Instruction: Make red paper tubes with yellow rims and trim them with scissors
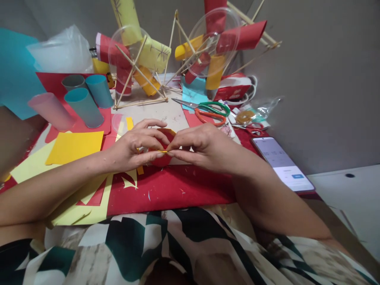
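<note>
Close to the front of the table, both hands meet at a curled red paper piece with a yellow edge (162, 159). My left hand (142, 144) pinches the yellow edge between thumb and fingers. From the other side, my right hand (202, 145) grips the same edge, its fingertips touching those of the left. Fingers cover much of the paper piece, so its full shape is hidden. Beyond the hands lie scissors (212, 113) with one green and one orange handle. Left of my left hand is a yellow paper sheet (75, 147).
Two stick-framed wheels with paper tubes and clear plastic discs (135, 63) (213, 43) stand at the back. Several plastic cups (84, 107) stand at the left. A phone (282, 164) lies on the right edge. Paper scraps (130, 181) litter the red cloth (178, 190).
</note>
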Demonstrator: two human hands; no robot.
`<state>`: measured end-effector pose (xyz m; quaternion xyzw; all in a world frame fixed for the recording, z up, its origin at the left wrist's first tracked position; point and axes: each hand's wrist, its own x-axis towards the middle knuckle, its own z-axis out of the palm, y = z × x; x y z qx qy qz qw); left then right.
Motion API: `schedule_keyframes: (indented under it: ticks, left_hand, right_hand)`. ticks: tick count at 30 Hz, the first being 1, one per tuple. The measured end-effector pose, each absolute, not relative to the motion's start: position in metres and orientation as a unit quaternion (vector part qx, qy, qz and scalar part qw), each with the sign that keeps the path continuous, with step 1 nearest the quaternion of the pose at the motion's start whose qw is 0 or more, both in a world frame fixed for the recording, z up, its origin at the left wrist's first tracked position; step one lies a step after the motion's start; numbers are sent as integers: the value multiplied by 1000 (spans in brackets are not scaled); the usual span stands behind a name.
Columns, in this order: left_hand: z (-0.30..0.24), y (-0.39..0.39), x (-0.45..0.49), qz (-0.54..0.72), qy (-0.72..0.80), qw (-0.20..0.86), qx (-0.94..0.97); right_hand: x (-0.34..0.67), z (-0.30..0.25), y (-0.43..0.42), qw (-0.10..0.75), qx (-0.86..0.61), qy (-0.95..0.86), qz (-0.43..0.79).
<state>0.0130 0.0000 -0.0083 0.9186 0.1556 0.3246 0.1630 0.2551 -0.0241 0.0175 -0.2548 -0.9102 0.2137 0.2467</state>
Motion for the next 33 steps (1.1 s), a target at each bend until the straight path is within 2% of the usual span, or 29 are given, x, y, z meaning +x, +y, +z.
schedule_keyframes:
  ticks: [3,7,9,16,33]
  left_hand:
    - [-9,-1,13,333,139,164,918]
    - [-9,-1,12,337,141,139,920]
    - [-8,0,12,333,140,130,923]
    - [1,8,7,303,143,162,928]
    - [-1,5,11,303,135,198,922]
  right_hand:
    - [258,21,-24,250,-251,-904,241]
    - [265,29,-24,326,-284,-875,216]
    - [269,32,-21,338,-273,-876,209]
    - [268,22,-8,235,-198,-924,229]
    - [262,13,-9,231,-201,-921,239]
